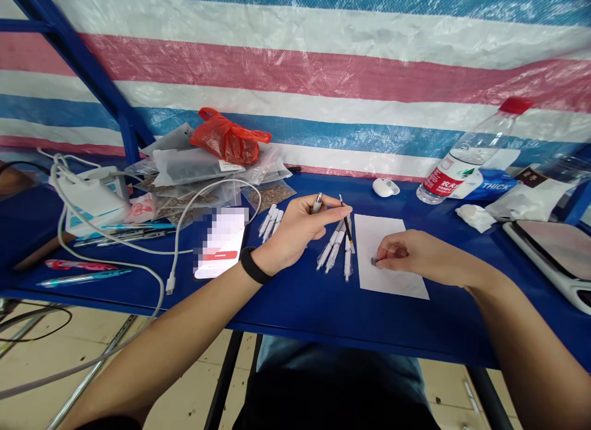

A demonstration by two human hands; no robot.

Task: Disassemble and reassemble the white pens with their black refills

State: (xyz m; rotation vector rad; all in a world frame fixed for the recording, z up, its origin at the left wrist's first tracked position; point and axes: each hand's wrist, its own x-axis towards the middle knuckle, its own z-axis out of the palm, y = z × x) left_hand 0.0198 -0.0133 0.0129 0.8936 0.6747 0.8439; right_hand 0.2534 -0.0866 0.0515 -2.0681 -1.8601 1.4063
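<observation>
My left hand [299, 228], with a black band at the wrist, is closed over the table. Its thumb and forefinger pinch a thin dark pen refill [347, 230], which stands steeply tilted. A silver-tipped pen part [317, 202] sticks up between the fingers of the same hand. Several white pens in clear wrap [333, 250] lie just below the refill, and more white pen pieces [270, 222] lie left of this hand. Over a white paper sheet [392, 285], my right hand [406, 251] is closed in a pinch on a small greyish piece [373, 261], too small to name.
A lit phone [224, 245] and a white cable [172, 276] lie to the left. Behind them are bags of brown flakes [270, 194] and a red plastic bag [228, 140]. On the right stand a water bottle [455, 168], crumpled tissue [475, 217] and a scale [554, 251].
</observation>
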